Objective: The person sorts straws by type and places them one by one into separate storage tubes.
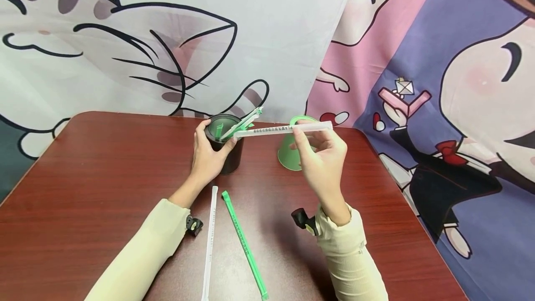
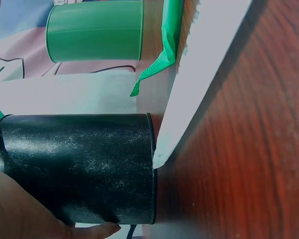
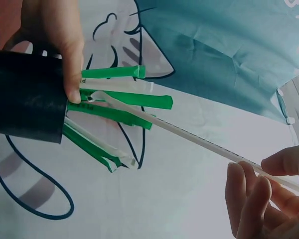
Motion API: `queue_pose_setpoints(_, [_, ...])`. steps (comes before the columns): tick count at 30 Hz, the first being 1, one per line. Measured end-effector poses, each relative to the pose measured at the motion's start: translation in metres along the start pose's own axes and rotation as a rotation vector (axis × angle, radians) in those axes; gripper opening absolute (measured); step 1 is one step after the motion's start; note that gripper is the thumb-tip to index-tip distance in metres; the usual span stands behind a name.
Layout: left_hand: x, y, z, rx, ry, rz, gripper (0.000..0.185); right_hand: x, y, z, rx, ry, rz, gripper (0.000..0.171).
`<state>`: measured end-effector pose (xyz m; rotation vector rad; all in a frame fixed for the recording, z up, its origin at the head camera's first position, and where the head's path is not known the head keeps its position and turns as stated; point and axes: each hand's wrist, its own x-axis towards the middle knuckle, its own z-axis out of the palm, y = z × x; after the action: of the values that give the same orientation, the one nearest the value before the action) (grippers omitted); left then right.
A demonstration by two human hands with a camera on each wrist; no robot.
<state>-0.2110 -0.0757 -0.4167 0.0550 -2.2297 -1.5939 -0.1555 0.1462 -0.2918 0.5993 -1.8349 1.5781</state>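
Observation:
My left hand (image 1: 208,158) grips a black cylindrical cup (image 1: 231,160) near its rim, thumb at the right edge. Several straws in green and white wrappers stick out of the cup, among them a green-wrapped straw (image 3: 149,101) in the right wrist view. Between thumb and fingers, my right hand (image 1: 325,161) pinches a white-wrapped straw (image 1: 269,130) with printing along it. This straw lies nearly level in the head view, its far end at the cup's mouth by the left thumb. Whether its tip is inside the rim I cannot tell.
A green cup (image 1: 287,156) stands behind the right hand, partly hidden by it. On the brown table (image 1: 104,199), a loose white-wrapped straw (image 1: 210,240) and a green-wrapped straw (image 1: 245,245) lie in front of the black cup. A cartoon-printed cloth (image 1: 292,22) hangs behind the table.

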Motion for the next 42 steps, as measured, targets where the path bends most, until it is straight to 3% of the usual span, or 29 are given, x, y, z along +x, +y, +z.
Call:
queue_pose_setpoints(17, [0.0,-0.002,0.001,-0.008,-0.003,-0.005,0.087,0.007,0.021,0.024,-0.072,-0.019,-0.048,0.009])
queue_pose_setpoints(20, [0.0,-0.003,0.001,-0.01,0.003,0.003,0.086,0.01,0.023,0.031,-0.212,-0.079,-0.055,0.011])
queue_pose_setpoints(24, [0.001,-0.003,0.001,-0.009,0.01,0.012,0.086,0.01,0.024,0.039,-0.488,-0.261,-0.021,0.019])
queue_pose_setpoints(26, [0.002,-0.004,0.001,-0.007,0.009,0.012,0.086,0.008,0.024,0.041,-0.551,-0.341,0.012,0.024])
queue_pose_setpoints(34, [0.002,-0.004,0.001,-0.006,0.011,0.019,0.087,0.001,0.029,0.04,-0.455,-0.391,0.062,0.057])
queue_pose_setpoints(42, [0.001,-0.004,0.001,-0.01,0.007,0.016,0.087,-0.007,0.035,0.033,-0.433,-0.372,0.097,0.046])
